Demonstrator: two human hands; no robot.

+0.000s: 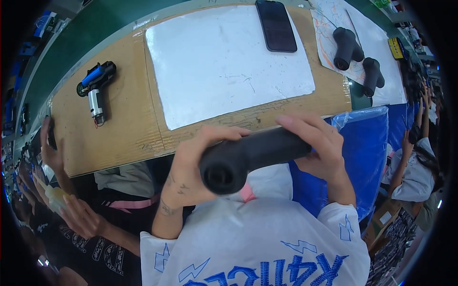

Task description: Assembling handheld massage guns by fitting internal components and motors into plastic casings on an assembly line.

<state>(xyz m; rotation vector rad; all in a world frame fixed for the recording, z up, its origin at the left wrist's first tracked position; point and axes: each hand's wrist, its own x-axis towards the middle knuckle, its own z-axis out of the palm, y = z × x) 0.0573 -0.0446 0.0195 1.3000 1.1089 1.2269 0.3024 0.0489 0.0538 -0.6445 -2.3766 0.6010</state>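
Observation:
Between my two hands is a black massage gun body (272, 150), held level just off the table's near edge. Its round end with a dark opening is turned up on the left. My left hand (193, 159) is closed around that round end, its thumb along the top. The handle end is gripped by my right hand (324, 145), whose fingers lie over the top and partly under it. Past my hands, a white sheet (224, 66) lies on the cardboard-covered table (129, 138).
An opened gun assembly (98, 93) with a silver motor lies at left. A phone (276, 26) rests on the sheet. Two black gun bodies (347, 47) (373, 76) lie at right, above a blue plastic-lined bin (343, 152). A co-worker's hand (81, 217) holds a pale bottle (56, 196) at left.

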